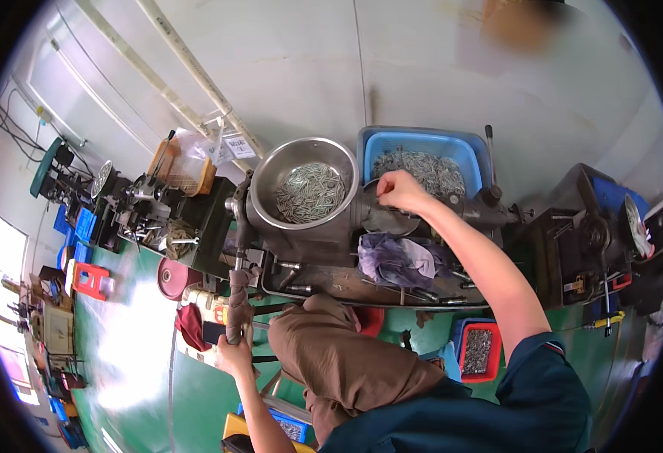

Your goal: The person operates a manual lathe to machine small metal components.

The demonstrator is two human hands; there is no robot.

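My left hand (235, 356) is closed around the lower end of a lever handle (238, 298) wrapped in brown cloth. This lever hangs from the left side of a grey bench machine (305, 245). My right hand (401, 190) is over the machine's round part (390, 221), its fingers pinched together. What they hold, if anything, is too small to make out. Left of that hand, a steel bowl (265, 180) on the machine holds many thin metal pins (309, 195). Just behind the hand, a blue basin (463, 157) contains a heap of small metal parts (426, 170).
A purple rag (395, 258) lies before the machine, above a dark tray (331, 283) with metal tools. To the right stands another machine (592, 234); to the left is a bench with tools (150, 192). A red bin (493, 370) of small parts sits on the green floor.
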